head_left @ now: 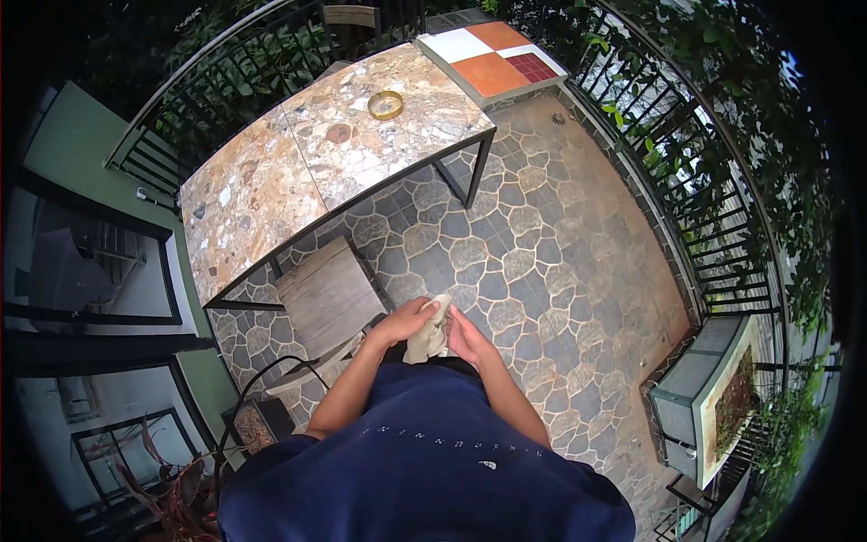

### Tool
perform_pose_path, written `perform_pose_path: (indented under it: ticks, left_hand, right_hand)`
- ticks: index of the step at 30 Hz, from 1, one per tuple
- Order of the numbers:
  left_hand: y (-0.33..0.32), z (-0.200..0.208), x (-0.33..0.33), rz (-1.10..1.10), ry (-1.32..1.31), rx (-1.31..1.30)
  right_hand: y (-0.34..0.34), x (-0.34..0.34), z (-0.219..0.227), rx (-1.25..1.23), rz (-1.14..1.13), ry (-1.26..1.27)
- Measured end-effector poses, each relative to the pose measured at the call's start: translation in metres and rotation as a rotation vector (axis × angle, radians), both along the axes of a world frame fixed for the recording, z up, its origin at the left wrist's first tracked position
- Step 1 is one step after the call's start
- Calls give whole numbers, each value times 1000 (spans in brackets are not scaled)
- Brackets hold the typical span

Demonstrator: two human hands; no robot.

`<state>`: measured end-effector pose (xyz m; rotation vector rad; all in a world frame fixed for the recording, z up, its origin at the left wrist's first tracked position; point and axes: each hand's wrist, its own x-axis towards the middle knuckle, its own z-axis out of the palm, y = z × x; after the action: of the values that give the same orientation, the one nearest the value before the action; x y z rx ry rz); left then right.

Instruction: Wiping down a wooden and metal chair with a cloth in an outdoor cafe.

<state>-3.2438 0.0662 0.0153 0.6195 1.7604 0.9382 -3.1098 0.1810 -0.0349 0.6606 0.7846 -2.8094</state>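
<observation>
Head view: a pale beige cloth (431, 332) is held in front of the body, approx. centre of the frame, above the stone-pattern paved floor (551, 262). The cloth is gripped at its upper edge by the left hand (408, 318), fingers curled over the fabric; the right hand (468, 336) is pressed against the cloth's right side, fingers closed round it. Both hands are touching the cloth, w/ the fabric bunched between them and hanging down a little toward the dark blue shirt (424, 452).

Just left of the hands a wooden slatted stool (330, 294) is seen, partly tucked under a long stone-top table (307, 163) on dark metal legs. A small round brass-coloured dish (386, 105) is set on the table's far half, well apart from the hands. Beyond the table a tiled top in white, orange and dark red squares (492, 59) is visible. A black metal railing (713, 235) w/ green foliage runs along the right side; a grey planter box (709, 397) sits at lower right.
</observation>
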Motion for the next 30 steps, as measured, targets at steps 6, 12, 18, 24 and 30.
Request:
perform_pose_path:
  ticks: [6,12,18,24,30]
  left_hand:
    - [84,-11,-11,34,-435,100]
    - [147,-23,-48,-118,-357,101]
    - [198,-27,-121,60,-308,216]
    - [211,-45,-201,281,-162,286]
    - [218,-36,-239,442,-112,190]
  right_hand:
    - [59,13,-6,-168,-245,-17]
    - [118,-13,-6,-97,-271,-383]
    - [184,-82,-36,56,-132,-515]
    - [243,-182,13,978,277,-474]
    - [288,-207,-8,1137,374,-539]
